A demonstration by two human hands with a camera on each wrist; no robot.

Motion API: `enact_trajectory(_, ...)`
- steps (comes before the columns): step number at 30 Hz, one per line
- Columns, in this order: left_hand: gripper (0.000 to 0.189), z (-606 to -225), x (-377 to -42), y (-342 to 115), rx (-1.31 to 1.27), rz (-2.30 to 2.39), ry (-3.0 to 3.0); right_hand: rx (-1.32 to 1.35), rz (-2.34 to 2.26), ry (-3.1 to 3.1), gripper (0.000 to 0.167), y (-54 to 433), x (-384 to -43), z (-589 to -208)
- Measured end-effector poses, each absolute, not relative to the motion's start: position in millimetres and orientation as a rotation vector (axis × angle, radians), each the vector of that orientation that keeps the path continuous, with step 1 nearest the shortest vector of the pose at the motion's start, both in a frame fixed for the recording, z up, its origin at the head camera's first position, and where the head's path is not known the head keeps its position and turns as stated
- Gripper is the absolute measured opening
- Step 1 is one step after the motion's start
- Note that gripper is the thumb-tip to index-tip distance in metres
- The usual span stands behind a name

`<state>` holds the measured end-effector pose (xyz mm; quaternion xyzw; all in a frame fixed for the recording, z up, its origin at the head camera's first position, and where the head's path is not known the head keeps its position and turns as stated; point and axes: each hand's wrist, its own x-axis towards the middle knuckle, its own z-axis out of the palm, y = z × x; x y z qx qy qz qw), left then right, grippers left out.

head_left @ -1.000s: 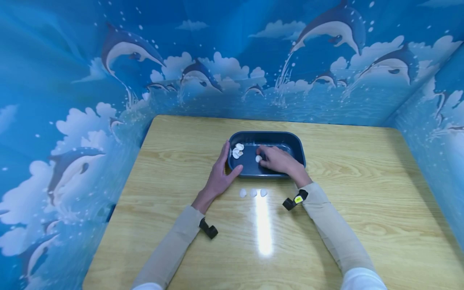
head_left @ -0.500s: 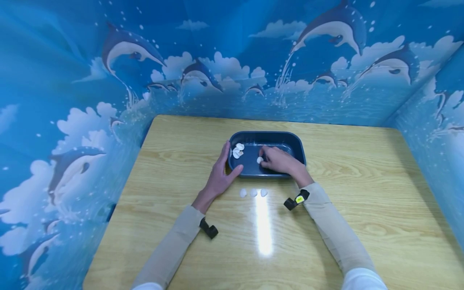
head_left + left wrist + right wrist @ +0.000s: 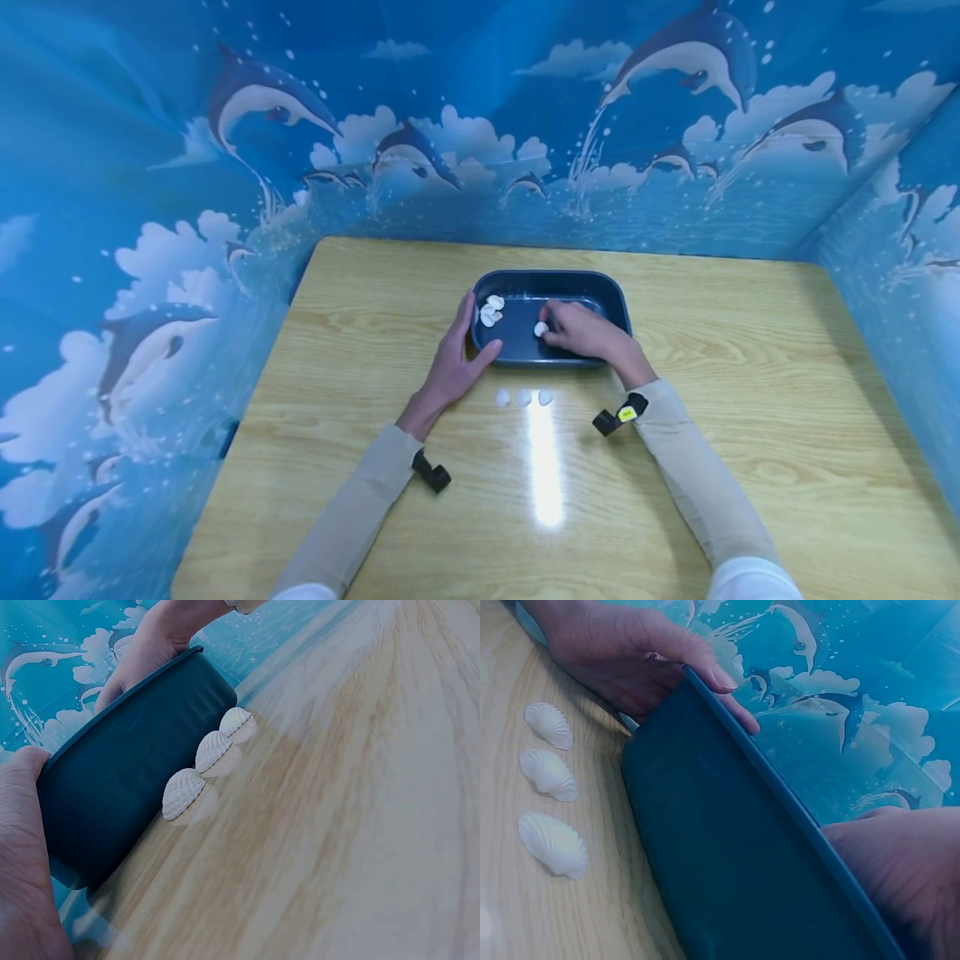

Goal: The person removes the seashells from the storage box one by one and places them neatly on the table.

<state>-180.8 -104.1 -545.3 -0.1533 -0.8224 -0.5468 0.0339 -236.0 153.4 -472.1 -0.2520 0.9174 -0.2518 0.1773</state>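
A dark blue rectangular tub (image 3: pixel 525 360) stands on the table. My left hand (image 3: pixel 452 367) rests against its left end, fingers straight along the side and thumb spread along the near rim; the thumb (image 3: pixel 697 656) also shows at the rim in the right wrist view. Inside the tub, my right hand (image 3: pixel 583 329) pinches a small white seashell (image 3: pixel 541 329) between thumb and fingers. Both wrist views hide that shell behind the tub wall. Several white seashells (image 3: pixel 491 313) lie together at the tub's left end.
Three ribbed white seashells (image 3: pixel 215 752) lie in a row on the wooden table (image 3: pixel 375 350), just in front of the tub. A blue dolphin-print backdrop (image 3: pixel 480 150) rises behind the table and along its sides. Light glares on the tabletop near the shells.
My right hand has shifted slightly to the right inside the tub, carrying the pinched seashell with it. The left hand, the tub and the row of shells have stayed put.
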Motion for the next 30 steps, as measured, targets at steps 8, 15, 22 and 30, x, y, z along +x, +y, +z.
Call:
enact_trajectory(8,0.095,-545,-181,-104,-0.472,-1.676,-2.529,-0.725,-0.721,2.617,0.023,157,-233,-467)
enact_trajectory(15,0.095,-545,-181,-104,-0.477,-1.673,-2.528,-0.730,-0.738,2.609,0.021,160,-229,-462)
enact_trajectory(22,0.094,-545,-181,-105,-0.488,-1.677,-2.522,-0.707,-0.723,2.623,0.020,163,-223,-456)
enact_trajectory(30,0.094,-546,-181,-105,-0.489,-1.668,-2.520,-0.760,-0.759,2.663,0.023,170,-211,-444)
